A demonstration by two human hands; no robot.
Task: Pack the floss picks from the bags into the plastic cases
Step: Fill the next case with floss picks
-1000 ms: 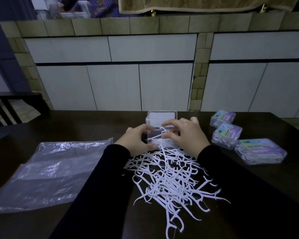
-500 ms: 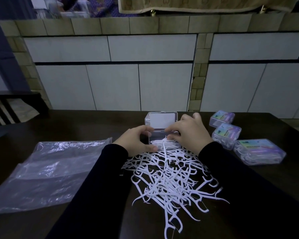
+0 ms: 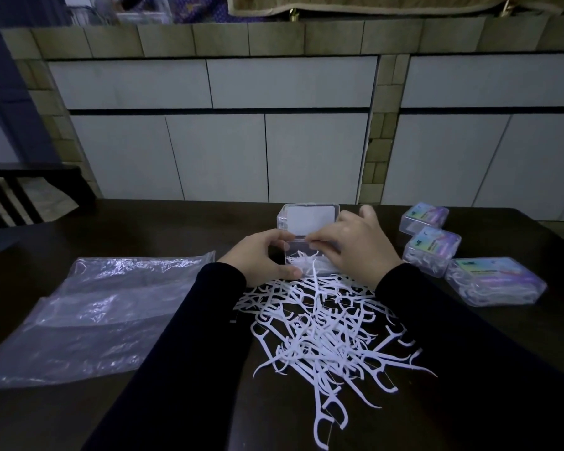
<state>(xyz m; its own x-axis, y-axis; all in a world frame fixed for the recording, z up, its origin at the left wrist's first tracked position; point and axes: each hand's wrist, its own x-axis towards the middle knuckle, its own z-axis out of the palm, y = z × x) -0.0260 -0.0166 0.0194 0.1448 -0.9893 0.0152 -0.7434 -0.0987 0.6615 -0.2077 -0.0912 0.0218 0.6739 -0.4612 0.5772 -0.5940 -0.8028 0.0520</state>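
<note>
Your left hand [image 3: 261, 259] is curling round the left side of the open clear case [image 3: 302, 255] on the dark table [image 3: 144, 236]. Your right hand [image 3: 355, 245] is pinching its rear rim. Loose floss picks [image 3: 323, 330] are lying piled just before it.

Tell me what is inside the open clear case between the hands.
The open case holds a few white floss picks, one sticking out over its near edge. The right hand covers the case's right part, so anything there cannot be seen.
</note>
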